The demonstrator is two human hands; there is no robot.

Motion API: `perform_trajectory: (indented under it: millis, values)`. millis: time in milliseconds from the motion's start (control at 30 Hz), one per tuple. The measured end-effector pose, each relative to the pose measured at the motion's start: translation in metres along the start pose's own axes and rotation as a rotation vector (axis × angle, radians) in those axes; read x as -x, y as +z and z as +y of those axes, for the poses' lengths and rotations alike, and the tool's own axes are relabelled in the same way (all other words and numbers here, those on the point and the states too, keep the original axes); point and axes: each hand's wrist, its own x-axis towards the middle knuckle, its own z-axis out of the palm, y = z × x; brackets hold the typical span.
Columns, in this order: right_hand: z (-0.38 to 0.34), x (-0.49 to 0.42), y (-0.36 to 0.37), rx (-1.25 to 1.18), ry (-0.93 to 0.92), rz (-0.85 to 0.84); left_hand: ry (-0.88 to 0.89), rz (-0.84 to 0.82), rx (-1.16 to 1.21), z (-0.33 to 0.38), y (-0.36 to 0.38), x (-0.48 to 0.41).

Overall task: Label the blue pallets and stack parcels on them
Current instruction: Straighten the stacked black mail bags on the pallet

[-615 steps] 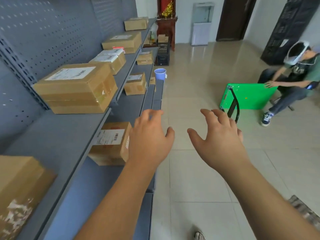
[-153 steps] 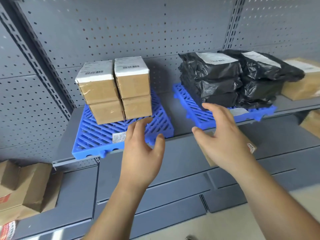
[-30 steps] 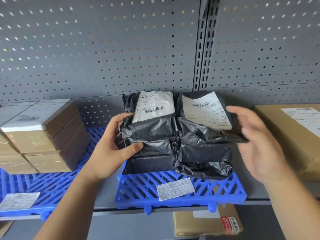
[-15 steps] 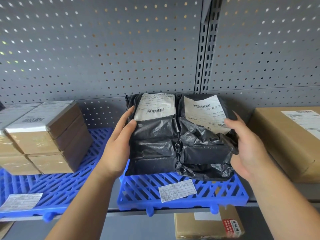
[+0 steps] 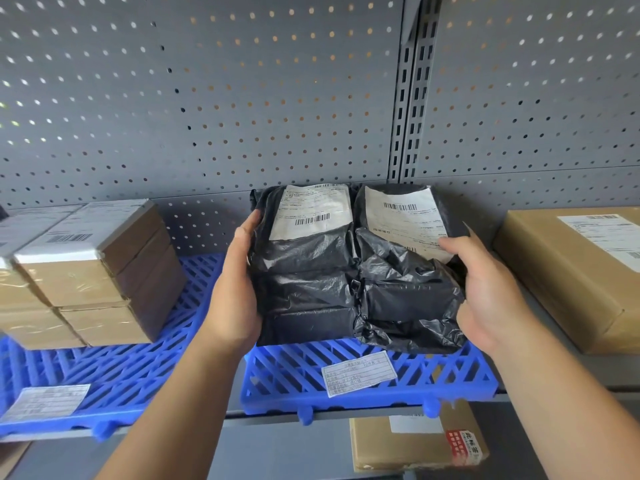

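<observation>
Compared with one second ago, the right hand (image 5: 485,299) has closed in from open air onto the stack, and the left hand's thumb no longer crosses the front. The left hand (image 5: 239,289) lies flat against the left flank of the black parcels (image 5: 308,271), fingers straight and pointing up. The right hand presses the right flank, its fingers largely straight along the side and its thumb laid over the white slip on the top right bag (the far fingers are hidden). Neither hand pinches anything.

The black parcels stand in two side-by-side piles at the far part of the right blue pallet (image 5: 284,372). A paper label (image 5: 358,374) is stuck on its near slats.

The left blue pallet (image 5: 138,368) carries stacked cardboard boxes (image 5: 97,282) and a second label (image 5: 45,401) at its near edge.

Both pallets rest on a grey shelf (image 5: 263,415) backed by a perforated panel (image 5: 207,98). A large carton (image 5: 581,271) sits directly on the shelf at right. A smaller carton (image 5: 415,441) lies on the level below.
</observation>
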Motion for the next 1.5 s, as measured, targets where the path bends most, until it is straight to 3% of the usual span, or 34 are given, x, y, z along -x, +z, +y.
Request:
perform_trajectory:
  millis: [100,300,700,967,1300,1500]
  values:
    - [0.0,0.002,0.002,-0.057,0.037,0.017,-0.098,0.045,0.042,0.002,0.003,0.002]
    - [-0.002,0.005,0.008,-0.076,0.108,0.052,-0.226,-0.024,0.07,0.0,-0.005,0.0]
    - [-0.003,0.009,0.012,-0.085,0.084,0.077,-0.207,-0.056,-0.026,0.002,-0.011,-0.004]
    - [-0.002,0.031,0.005,-0.136,-0.103,0.098,-0.053,0.02,-0.174,0.01,-0.021,0.017]
    - [-0.002,0.075,-0.018,0.218,-0.462,0.172,0.243,0.381,-0.443,0.018,0.006,0.097]
    - [0.027,0.112,-0.028,0.394,-0.619,0.188,0.294,0.345,-0.701,-0.004,0.019,0.142]
